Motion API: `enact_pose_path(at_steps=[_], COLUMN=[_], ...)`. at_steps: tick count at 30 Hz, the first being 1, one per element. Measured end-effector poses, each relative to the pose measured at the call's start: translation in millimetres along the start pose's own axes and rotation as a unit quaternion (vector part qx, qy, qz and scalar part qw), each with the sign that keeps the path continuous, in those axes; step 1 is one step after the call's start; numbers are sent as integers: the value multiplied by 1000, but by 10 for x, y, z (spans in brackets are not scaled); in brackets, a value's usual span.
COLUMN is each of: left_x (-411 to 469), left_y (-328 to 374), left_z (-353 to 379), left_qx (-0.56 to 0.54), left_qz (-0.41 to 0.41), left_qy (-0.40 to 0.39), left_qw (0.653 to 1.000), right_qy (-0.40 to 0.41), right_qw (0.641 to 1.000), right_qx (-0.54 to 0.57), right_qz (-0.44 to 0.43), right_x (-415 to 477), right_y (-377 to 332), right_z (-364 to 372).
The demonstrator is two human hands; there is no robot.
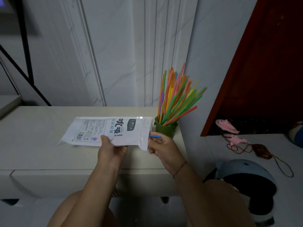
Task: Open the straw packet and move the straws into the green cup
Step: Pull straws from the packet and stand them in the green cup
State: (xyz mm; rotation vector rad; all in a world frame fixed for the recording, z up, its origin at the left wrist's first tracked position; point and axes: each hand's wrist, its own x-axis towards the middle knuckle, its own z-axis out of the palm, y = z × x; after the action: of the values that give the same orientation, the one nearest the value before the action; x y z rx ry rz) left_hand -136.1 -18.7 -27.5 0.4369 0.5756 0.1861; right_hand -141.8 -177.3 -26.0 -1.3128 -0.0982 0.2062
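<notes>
Lying near-flat above cream cabinet top [41,128]: straw packet [105,131], white glossy film, crinkled, printed face up, open end toward right. Left hand [111,150] pinching packet's near edge, thumb on top. Right hand [164,148] pinching thin blue straw [155,136] at packet mouth; straw's far end possibly still inside, unclear. Green cup [165,129] just beyond, matte plastic, holding fanned bundle of coloured straws [177,97]. Marbled wall panels [114,54] behind.

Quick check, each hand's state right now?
Left hand: closed on the straw packet.
Right hand: closed on a blue straw.
</notes>
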Motion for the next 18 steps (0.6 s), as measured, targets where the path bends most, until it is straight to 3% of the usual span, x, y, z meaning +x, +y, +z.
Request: enact_pose_path(at_steps=[18], left_x=[-33], left_y=[15], left_z=[54], left_qx=[1], left_qz=[9], left_qy=[-6], left_qw=[1000], right_qy=[48], right_qw=[996], right_qx=[-46], right_qz=[-57], right_x=[27], right_y=[-11], right_z=[-47])
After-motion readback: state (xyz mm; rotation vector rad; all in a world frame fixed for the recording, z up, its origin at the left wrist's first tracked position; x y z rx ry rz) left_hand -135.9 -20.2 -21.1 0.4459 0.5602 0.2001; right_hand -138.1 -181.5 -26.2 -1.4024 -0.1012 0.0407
